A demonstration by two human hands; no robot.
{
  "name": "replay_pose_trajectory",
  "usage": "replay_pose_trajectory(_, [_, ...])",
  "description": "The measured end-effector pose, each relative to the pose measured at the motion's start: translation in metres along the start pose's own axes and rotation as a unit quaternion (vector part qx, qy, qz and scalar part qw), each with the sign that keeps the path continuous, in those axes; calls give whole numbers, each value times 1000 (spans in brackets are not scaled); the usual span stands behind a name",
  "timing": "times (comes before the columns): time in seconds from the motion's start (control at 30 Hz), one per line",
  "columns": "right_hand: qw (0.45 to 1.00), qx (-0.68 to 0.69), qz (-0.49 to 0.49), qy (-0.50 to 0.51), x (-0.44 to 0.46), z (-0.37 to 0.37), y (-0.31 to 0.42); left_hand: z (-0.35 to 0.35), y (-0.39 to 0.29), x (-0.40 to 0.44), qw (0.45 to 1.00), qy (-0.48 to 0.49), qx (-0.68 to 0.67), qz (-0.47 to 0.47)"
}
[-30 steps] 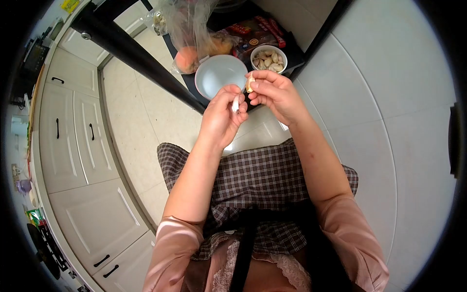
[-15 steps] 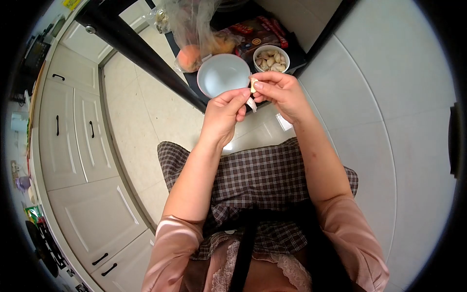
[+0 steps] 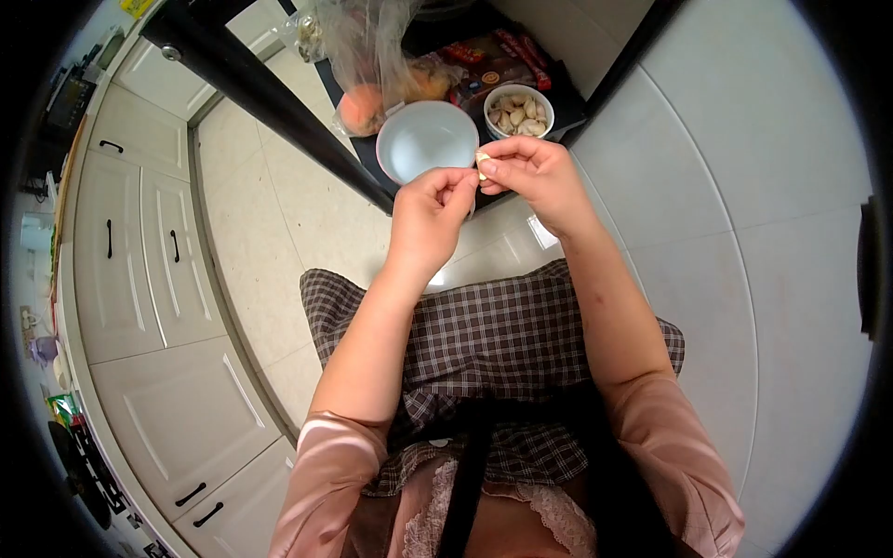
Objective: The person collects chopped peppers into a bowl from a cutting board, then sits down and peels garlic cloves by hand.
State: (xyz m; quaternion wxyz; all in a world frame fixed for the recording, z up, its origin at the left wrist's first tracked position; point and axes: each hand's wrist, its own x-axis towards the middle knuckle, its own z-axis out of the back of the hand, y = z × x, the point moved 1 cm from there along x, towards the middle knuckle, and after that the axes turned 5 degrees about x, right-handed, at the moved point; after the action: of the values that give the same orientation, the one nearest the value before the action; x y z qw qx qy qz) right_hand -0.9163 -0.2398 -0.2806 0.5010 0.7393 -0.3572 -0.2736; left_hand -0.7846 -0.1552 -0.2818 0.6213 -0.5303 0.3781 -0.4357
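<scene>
A pale garlic clove [image 3: 482, 164] is pinched between the thumb and fingers of my right hand [image 3: 539, 181]. My left hand [image 3: 428, 219] is closed right beside it, its fingertips meeting the clove's lower end. A thin whitish strip of garlic peel [image 3: 473, 208] shows below my left fingers; most of it is hidden by them. Just beyond both hands stands a white bowl with a pink rim [image 3: 423, 144], nothing visible inside. Behind my right hand, a smaller white bowl [image 3: 489, 100] holds several unpeeled garlic cloves [image 3: 517, 113].
The bowls sit on a black shelf [image 3: 572, 126] with a dark metal post [image 3: 279, 112] at its left. A clear plastic bag [image 3: 358, 46], an orange round item [image 3: 361, 110] and a dark red package [image 3: 498, 65] lie behind. White cabinets [image 3: 121, 251] line the left.
My left hand has turned slightly, its knuckles now higher and its fingers closer around the peel. The hanging peel shows less than before. My right hand keeps its pinch on the clove.
</scene>
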Motion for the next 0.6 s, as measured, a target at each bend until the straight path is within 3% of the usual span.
replay_pose_trajectory(0.17, [1000,-20,13,19,0,-5,-4,0,0,-1,997,-17,72,-18])
replay_pose_trajectory(0.4, [999,-42,-4,25,-2,-6,1,0,6,3,998,-33,48,-25])
replay_pose_trajectory(0.47, [998,-51,-17,25,-3,-7,3,1,2,3,991,-2,-107,79])
replay_pose_trajectory(0.6, [998,-36,-28,31,-4,-8,6,2,4,4,964,24,-236,122])
